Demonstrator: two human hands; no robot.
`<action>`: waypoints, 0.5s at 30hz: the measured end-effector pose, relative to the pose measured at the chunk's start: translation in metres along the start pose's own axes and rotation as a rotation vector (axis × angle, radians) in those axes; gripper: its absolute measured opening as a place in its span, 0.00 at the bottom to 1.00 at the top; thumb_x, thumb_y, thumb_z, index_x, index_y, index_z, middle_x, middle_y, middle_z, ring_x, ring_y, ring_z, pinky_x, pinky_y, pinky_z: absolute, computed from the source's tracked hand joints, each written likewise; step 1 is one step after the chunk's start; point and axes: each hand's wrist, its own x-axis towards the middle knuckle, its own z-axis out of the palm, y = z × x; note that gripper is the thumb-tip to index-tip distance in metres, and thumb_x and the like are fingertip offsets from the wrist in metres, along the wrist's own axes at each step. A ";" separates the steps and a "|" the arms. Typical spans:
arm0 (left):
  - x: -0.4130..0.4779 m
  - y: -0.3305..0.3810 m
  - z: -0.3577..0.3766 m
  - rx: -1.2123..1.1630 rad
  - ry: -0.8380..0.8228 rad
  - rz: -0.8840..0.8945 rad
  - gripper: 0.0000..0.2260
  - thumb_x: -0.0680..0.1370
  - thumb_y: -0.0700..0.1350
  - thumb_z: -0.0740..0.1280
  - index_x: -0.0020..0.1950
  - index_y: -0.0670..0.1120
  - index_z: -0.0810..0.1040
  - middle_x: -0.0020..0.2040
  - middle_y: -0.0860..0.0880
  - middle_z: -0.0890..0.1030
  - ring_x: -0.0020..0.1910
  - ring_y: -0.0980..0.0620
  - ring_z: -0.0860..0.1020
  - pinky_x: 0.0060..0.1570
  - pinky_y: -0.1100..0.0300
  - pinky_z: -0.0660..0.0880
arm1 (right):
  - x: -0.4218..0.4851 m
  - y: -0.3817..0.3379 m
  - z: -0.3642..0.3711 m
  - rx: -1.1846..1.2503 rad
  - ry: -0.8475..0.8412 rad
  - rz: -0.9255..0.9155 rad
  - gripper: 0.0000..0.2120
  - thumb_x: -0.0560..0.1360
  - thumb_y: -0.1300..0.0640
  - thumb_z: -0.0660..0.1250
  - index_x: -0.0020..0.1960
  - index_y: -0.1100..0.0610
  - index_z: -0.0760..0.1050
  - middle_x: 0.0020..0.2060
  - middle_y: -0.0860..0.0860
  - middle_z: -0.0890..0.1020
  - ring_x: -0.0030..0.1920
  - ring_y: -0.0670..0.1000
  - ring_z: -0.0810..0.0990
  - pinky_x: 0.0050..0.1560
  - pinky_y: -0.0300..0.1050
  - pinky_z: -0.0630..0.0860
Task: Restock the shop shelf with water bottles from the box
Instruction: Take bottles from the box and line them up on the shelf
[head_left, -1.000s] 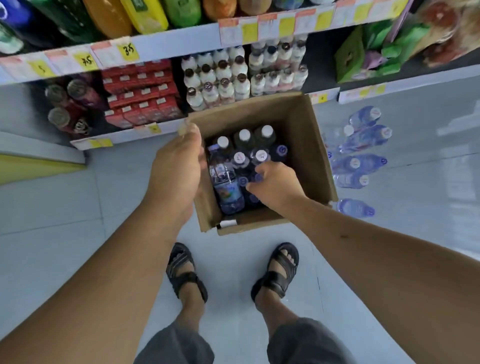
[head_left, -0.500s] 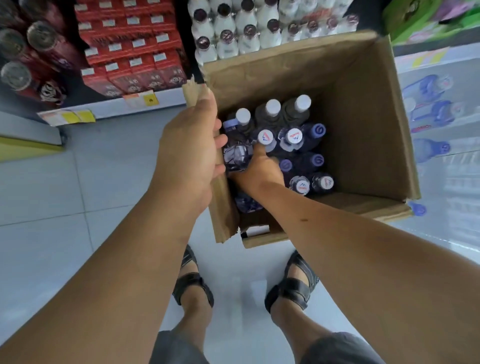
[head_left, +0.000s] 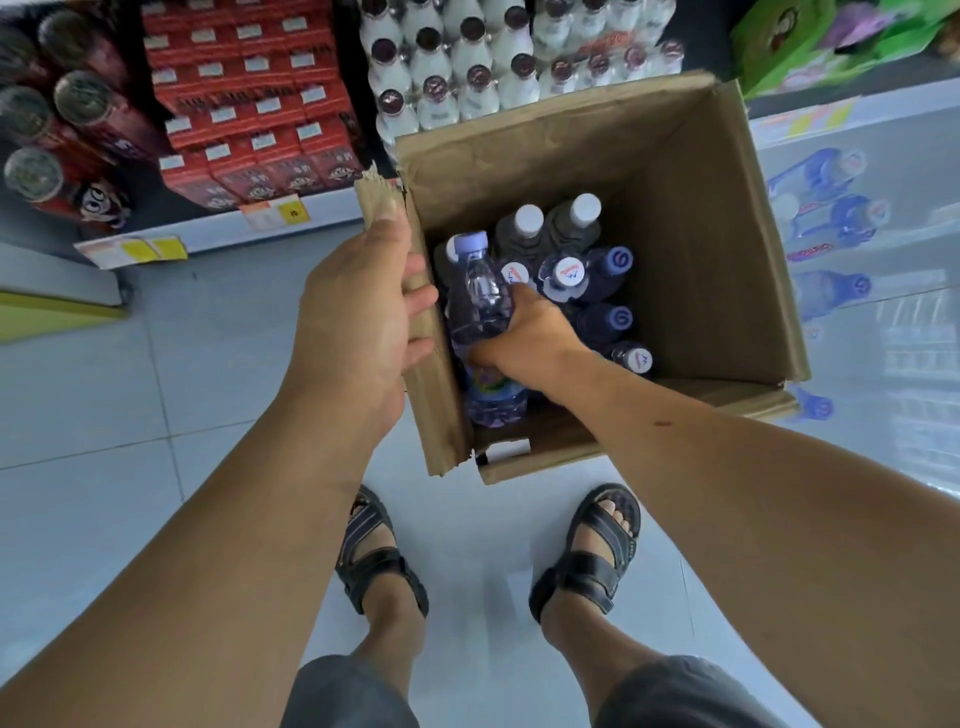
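Right hand (head_left: 524, 338) grasps 1 water bottle (head_left: 480, 296) in the box (head_left: 701, 234); left hand (head_left: 358, 312) fingers (head_left: 422, 301) seemingly clench its edge.

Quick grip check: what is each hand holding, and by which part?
Right hand grips a water bottle round its middle; left hand holds the box by its left wall.

Matt brown cardboard box (head_left: 717, 249), clear glossy plastic bottle (head_left: 480, 301), shiny tiled floor (head_left: 104, 415).

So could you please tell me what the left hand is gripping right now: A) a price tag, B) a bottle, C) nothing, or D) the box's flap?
D: the left hand grips the flap, while the right hand holds the bottle.
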 end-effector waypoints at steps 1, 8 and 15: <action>-0.005 0.003 0.000 0.008 0.003 0.003 0.24 0.80 0.64 0.57 0.70 0.52 0.74 0.59 0.55 0.80 0.55 0.56 0.81 0.56 0.45 0.77 | -0.007 -0.002 -0.010 0.039 0.000 -0.020 0.31 0.62 0.55 0.78 0.62 0.52 0.70 0.50 0.49 0.82 0.51 0.51 0.81 0.54 0.50 0.81; -0.084 0.076 0.008 -0.012 -0.045 0.089 0.22 0.81 0.63 0.57 0.68 0.53 0.75 0.60 0.55 0.80 0.56 0.55 0.80 0.56 0.45 0.74 | -0.113 -0.067 -0.115 0.169 0.066 -0.241 0.26 0.64 0.55 0.77 0.58 0.48 0.71 0.50 0.45 0.82 0.51 0.46 0.82 0.53 0.47 0.80; -0.238 0.231 0.006 -0.110 -0.068 0.323 0.16 0.81 0.62 0.58 0.59 0.54 0.78 0.60 0.53 0.80 0.54 0.51 0.79 0.52 0.48 0.69 | -0.293 -0.204 -0.265 0.292 0.119 -0.560 0.29 0.65 0.59 0.79 0.62 0.49 0.71 0.52 0.48 0.84 0.51 0.50 0.85 0.53 0.56 0.82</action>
